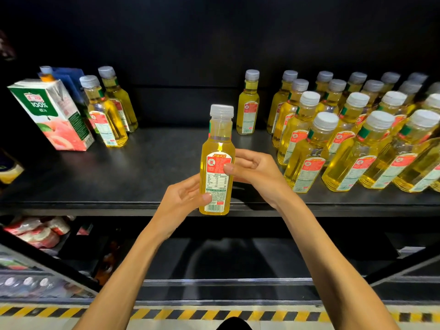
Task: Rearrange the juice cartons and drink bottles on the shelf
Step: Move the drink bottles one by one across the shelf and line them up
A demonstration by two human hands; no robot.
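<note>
bottle (217, 163) was upright over the shelf (142, 167) front edge, mid-span. left hand (184, 198) curled round its base, right hand (252, 170) pinched its middle, thumb in front, fingers behind. Best bet was to keep it vertical, land the base flat, facing matched to the right-end rows (362, 151), without knocking them.

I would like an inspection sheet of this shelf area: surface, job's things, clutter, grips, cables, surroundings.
Surface: black shelf, flat, dark.
Job's things: held bottle upright above front edge; juice carton and two bottles at left; lone bottle at back; bottle group at right.
Clutter: nothing seen.
Grips: left hand holds the held bottle low; right hand holds its middle.
Cables: nothing seen.
Surroundings: red packets below left; striped floor tape.
</note>
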